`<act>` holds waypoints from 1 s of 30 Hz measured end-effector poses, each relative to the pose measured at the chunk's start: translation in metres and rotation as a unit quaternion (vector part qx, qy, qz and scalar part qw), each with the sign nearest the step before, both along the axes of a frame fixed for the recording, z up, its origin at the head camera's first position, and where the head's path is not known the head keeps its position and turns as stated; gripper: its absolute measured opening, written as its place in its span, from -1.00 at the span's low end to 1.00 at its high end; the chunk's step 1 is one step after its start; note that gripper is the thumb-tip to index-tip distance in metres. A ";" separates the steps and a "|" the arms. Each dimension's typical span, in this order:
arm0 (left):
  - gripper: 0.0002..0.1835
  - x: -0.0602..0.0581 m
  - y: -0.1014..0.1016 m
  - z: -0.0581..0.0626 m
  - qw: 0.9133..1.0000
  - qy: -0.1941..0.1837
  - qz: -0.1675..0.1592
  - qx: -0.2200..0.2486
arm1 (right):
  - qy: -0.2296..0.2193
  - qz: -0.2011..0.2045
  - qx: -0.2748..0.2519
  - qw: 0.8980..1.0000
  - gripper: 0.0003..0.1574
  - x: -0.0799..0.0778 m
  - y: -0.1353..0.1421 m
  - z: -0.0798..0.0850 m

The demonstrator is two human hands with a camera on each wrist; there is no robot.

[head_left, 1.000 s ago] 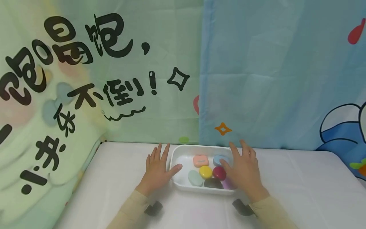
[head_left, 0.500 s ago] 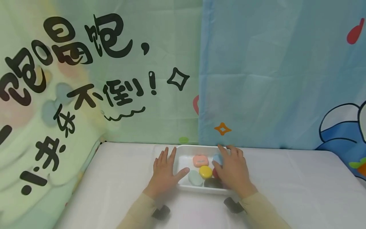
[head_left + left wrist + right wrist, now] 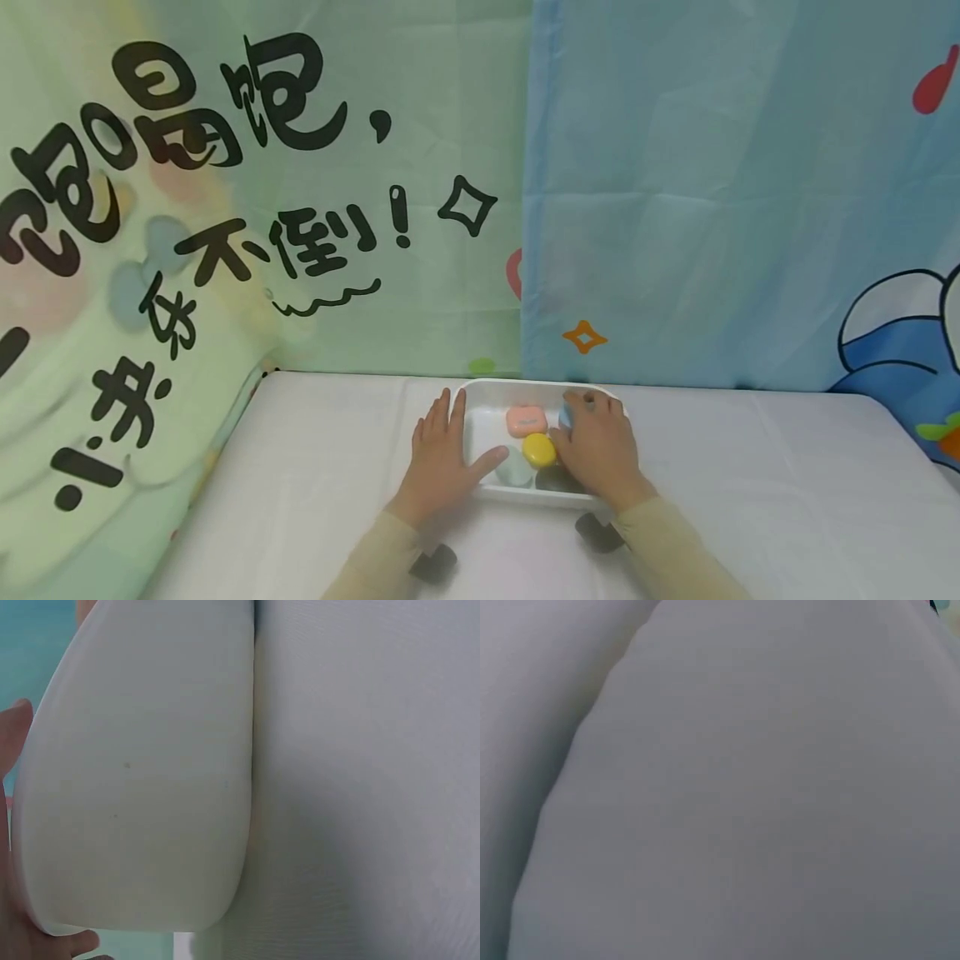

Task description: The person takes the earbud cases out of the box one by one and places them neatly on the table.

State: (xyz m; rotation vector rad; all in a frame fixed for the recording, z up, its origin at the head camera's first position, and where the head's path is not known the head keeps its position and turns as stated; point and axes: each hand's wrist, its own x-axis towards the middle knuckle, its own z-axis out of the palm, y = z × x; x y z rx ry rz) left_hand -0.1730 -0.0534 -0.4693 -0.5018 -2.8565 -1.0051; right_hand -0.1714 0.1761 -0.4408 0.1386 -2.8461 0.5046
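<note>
A white rectangular tray (image 3: 510, 495) sits on the table and holds several smooth coloured pieces: a pink rounded block (image 3: 527, 421), a yellow disc (image 3: 539, 451), a pale green oval (image 3: 514, 468) and a dark grey one (image 3: 557, 479). My left hand (image 3: 438, 468) lies along the tray's left end with straight, spread fingers, its thumb reaching over the rim. In the left wrist view its fingers show beside the tray's outer wall (image 3: 142, 787). My right hand (image 3: 602, 446) is over the tray's right end, fingers slightly bent above a light blue piece (image 3: 565, 417), mostly covered. Its palm hides the right-hand pieces.
A white cloth (image 3: 765, 483) covers the table. Printed fabric (image 3: 675, 208) hangs behind its back edge, close to the tray. Another printed sheet (image 3: 150, 433) hangs along the left side. Only pale cloth (image 3: 735, 787) shows in the right wrist view.
Both hands have moved inward: the left one to the right, its thumb now farther over the tray, the right one to the left, covering the red and purple pieces. The visible pieces have stayed put.
</note>
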 end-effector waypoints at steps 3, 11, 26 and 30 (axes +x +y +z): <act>0.08 0.000 0.001 -0.001 1.000 0.006 0.000 0.005 | 0.014 0.005 0.019 1.000 -0.41 0.000 -0.001 -0.002; 0.17 0.001 0.002 -0.005 1.000 0.015 0.007 0.015 | 0.032 0.015 0.134 0.990 -0.51 -0.001 -0.004 -0.008; 0.14 0.005 0.002 -0.004 0.999 0.020 0.018 0.042 | 0.016 0.012 0.141 0.990 -0.62 -0.007 -0.004 -0.014; 0.13 0.004 0.002 -0.007 0.999 0.029 0.022 0.040 | 0.014 0.013 0.135 0.991 -0.54 -0.008 -0.004 -0.013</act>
